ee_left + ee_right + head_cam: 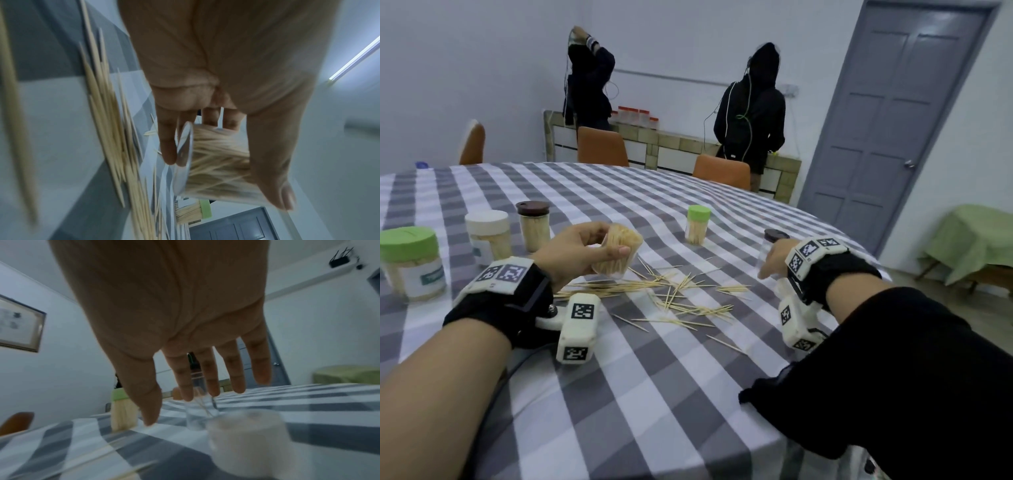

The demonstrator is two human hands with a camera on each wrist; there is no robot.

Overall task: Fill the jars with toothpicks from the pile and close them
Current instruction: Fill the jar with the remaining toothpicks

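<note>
Gripping a clear plastic jar packed with toothpicks (618, 251) above the checked tabletop (619, 377), our left hand (582, 246) tilts it; our right hand (185, 353), fingers spread, partly hides a blurred, near-empty clear jar (200, 415).

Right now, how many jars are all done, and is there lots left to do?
Four full jars stand capped: big green-lid jar, white-lid jar, brown-lid jar, small green-lid jar. The left hand holds a packed, lidless jar, needing its lid. The open right hand reaches toward a nearly empty clear jar. Loose toothpicks remain on the table.
</note>
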